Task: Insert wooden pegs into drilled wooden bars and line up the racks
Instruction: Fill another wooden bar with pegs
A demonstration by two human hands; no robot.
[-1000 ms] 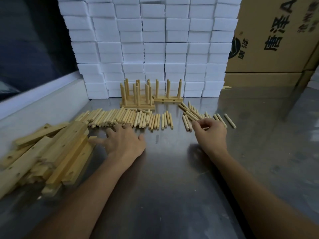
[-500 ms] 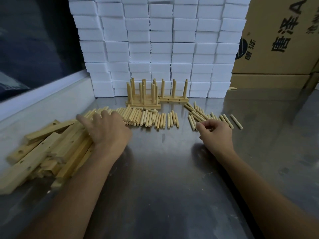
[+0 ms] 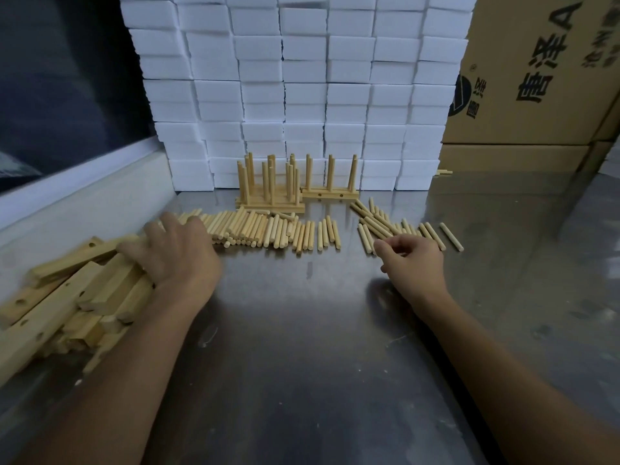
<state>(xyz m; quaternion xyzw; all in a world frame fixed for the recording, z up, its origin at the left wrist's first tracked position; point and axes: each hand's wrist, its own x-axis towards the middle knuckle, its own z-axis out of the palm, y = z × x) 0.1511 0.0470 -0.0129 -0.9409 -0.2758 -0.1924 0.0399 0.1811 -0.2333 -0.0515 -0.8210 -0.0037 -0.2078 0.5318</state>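
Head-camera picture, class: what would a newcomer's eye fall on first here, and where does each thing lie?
Most striking is the wall of white foam blocks stacked at the back, with finished peg racks standing before it. A long row of loose pegs crosses the metal table. The left hand rests on drilled bars at left; the right hand reaches the pegs.

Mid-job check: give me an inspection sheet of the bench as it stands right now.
Surface: steel table, reflective, with scuffs and small specks.
Job's things: drilled wooden bars piled at left; loose pegs in a row at centre, a second batch at right; finished racks standing at the back.
Clutter: one stray peg lying apart at right.
Grippers: left hand rests on the bar pile; right hand, fingers curled, at the right batch, grip unclear.
Cables: nothing seen.
Surroundings: stacked white blocks behind; cardboard boxes at right.
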